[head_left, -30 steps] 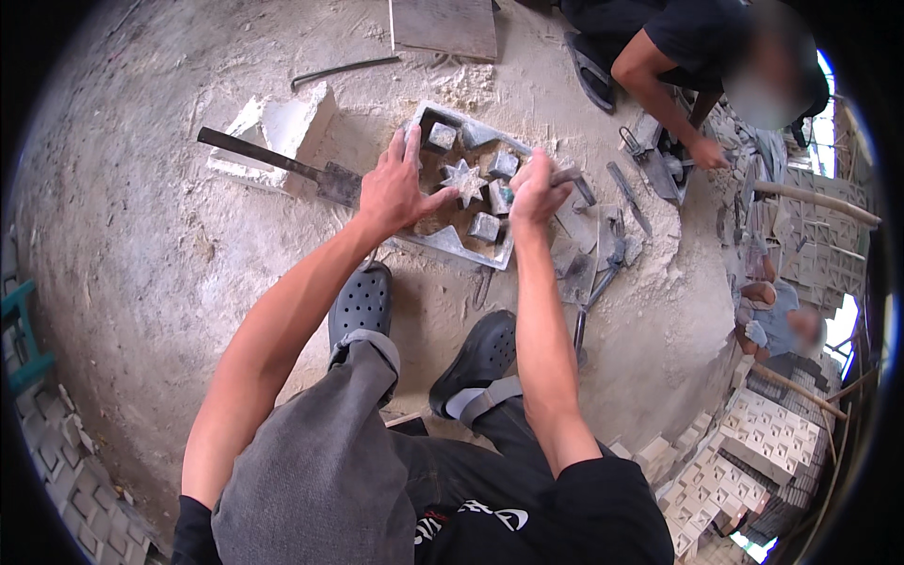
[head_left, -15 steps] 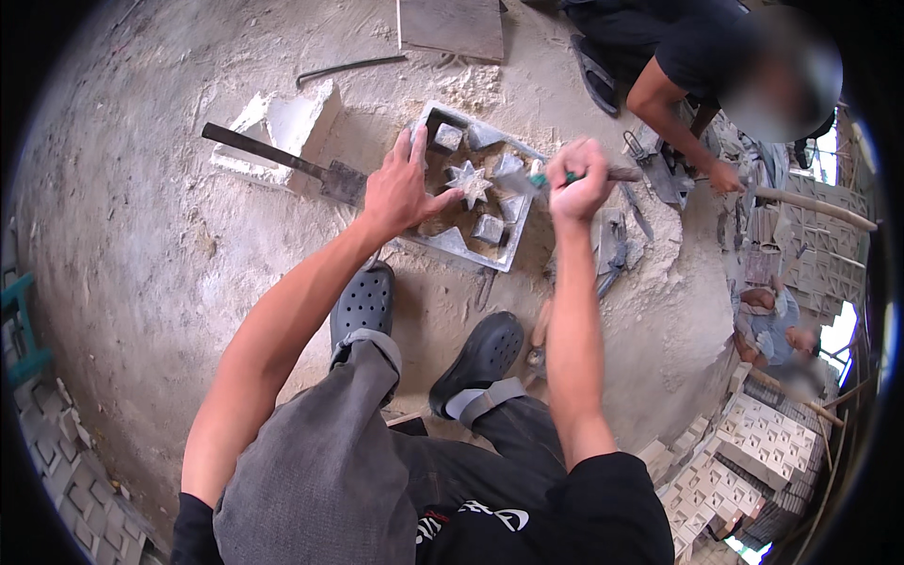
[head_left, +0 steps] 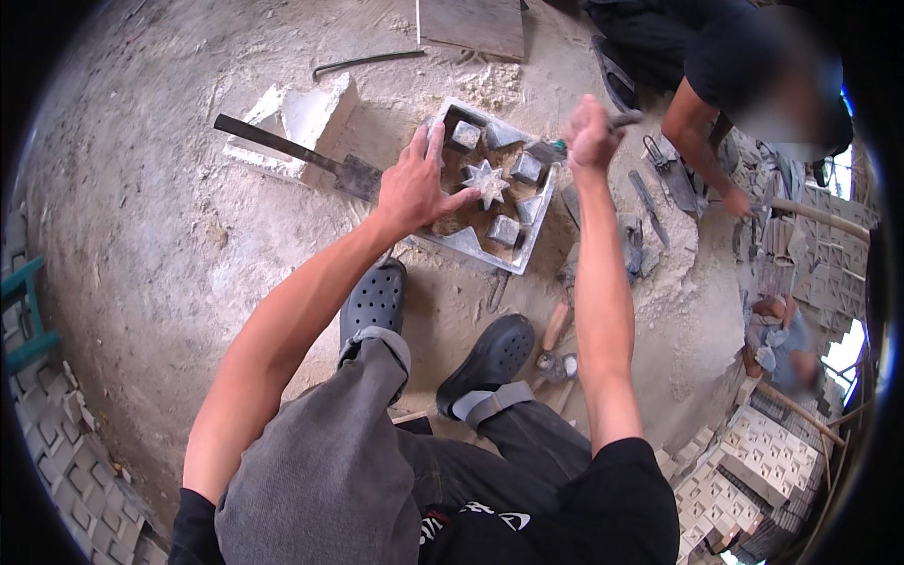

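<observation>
A grey rectangular mould point(head_left: 537, 223) lies on the dusty ground before me, with a raised eight-pointed star point(head_left: 488, 183), angular blocks point(head_left: 504, 230) and brown loose material inside. My left hand point(head_left: 412, 188) rests at its left side, fingers spread, thumb reaching over toward the star. Above the mould's right corner, my right hand point(head_left: 593, 141) is closed round the handle of a scraper-like tool with a flat grey blade point(head_left: 543, 152) and a green patch near the grip. The blade's tip is over the mould's upper right edge; whether it touches, I cannot tell.
A long dark-handled metal tool point(head_left: 282, 147) leans across a broken white block point(head_left: 330, 108). A bent rod point(head_left: 367, 63) and a board point(head_left: 471, 26) lie beyond. A wooden-handled hammer point(head_left: 557, 330) and hand tools point(head_left: 650, 202) lie right. A co-worker point(head_left: 706, 113) crouches at upper right.
My right hand has risen and shifted slightly right, drawing the blade from the mould's interior to its upper right edge. The left hand stays on the mould; the whole view has shifted a little.
</observation>
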`<state>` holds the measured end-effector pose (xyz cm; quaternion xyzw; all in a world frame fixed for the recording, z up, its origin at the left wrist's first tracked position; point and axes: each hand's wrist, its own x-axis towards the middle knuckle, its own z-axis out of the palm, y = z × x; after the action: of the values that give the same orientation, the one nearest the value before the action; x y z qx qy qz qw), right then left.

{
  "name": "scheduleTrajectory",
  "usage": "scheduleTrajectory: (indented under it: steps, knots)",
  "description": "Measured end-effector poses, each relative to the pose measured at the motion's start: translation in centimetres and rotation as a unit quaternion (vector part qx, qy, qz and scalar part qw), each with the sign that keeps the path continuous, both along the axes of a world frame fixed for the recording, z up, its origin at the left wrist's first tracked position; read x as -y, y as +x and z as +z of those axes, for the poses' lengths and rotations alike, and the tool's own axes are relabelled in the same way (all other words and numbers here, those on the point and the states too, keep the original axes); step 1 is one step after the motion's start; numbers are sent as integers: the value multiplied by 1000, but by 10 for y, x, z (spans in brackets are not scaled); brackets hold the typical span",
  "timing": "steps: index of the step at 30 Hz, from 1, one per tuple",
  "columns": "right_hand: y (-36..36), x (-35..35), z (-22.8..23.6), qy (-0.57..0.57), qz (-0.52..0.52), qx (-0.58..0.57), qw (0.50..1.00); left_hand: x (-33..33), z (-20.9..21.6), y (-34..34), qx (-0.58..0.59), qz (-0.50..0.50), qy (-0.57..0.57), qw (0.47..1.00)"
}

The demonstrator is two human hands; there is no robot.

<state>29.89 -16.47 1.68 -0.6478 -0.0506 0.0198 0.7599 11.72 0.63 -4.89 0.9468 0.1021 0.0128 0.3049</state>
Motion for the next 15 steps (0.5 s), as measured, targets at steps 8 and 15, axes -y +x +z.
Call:
scheduleTrajectory:
  steps: [8, 15]
  knots:
    - [5, 16, -40, 44, 1, -11, 999, 13, 4, 5, -3, -13, -4, 1000]
    - [13, 15, 12, 46, 129, 23, 990, 0, 1, 4, 1, 4, 3, 1000]
